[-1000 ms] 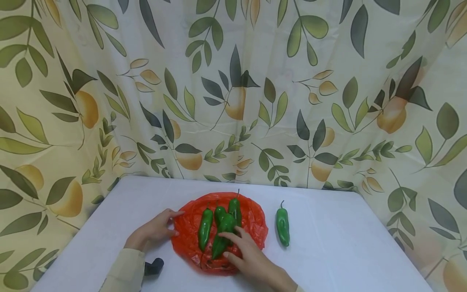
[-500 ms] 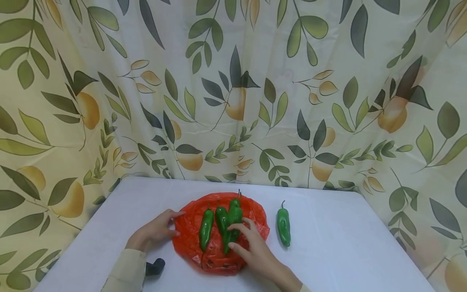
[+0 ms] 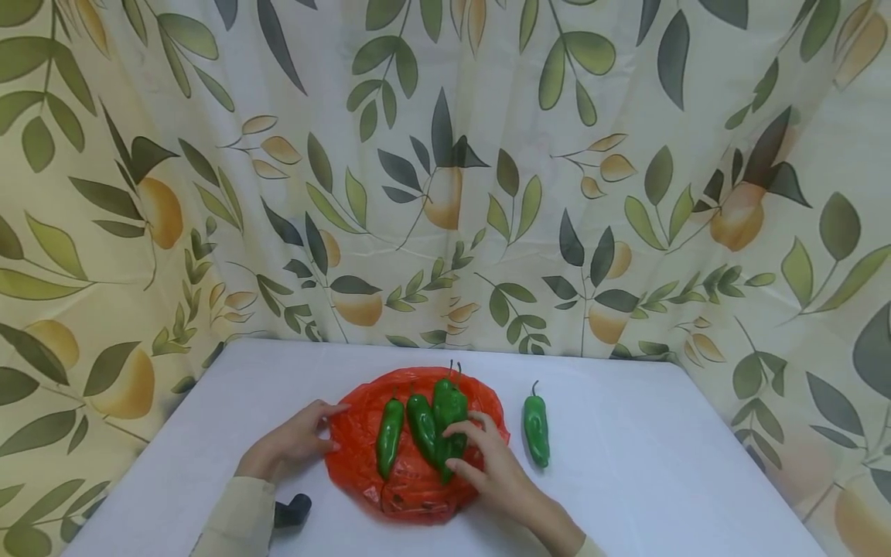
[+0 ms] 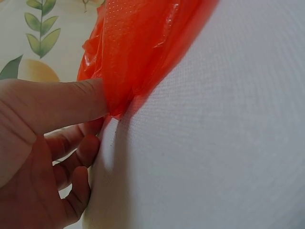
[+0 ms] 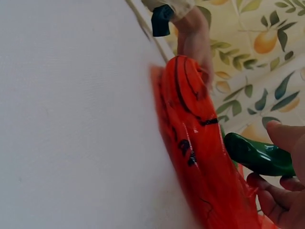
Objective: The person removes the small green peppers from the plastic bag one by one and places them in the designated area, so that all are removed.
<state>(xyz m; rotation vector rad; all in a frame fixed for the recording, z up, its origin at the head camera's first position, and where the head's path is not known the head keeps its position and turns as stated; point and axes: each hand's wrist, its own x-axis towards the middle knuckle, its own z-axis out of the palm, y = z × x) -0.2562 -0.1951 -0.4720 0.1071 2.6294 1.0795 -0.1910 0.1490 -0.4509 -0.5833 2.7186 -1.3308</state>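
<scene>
Gripping a glossy, tapered green pepper (image 3: 454,410) between thumb and fingers in the head view, a person's right hand (image 3: 493,464) works above a round, crinkled red plastic bag (image 3: 353,456) mid-table on a white surface (image 3: 626,433); three other green peppers (image 3: 390,439) lie on the bag. The left-wrist view shows the left hand (image 4: 52,138) pinching its edge; in the right-wrist view, fingertips clasp the pepper's sides; a light grip, a steadied edge and gentle alignment should serve best; count five peppers, including a lone pepper (image 3: 536,432) at right; one bag; two hands.
</scene>
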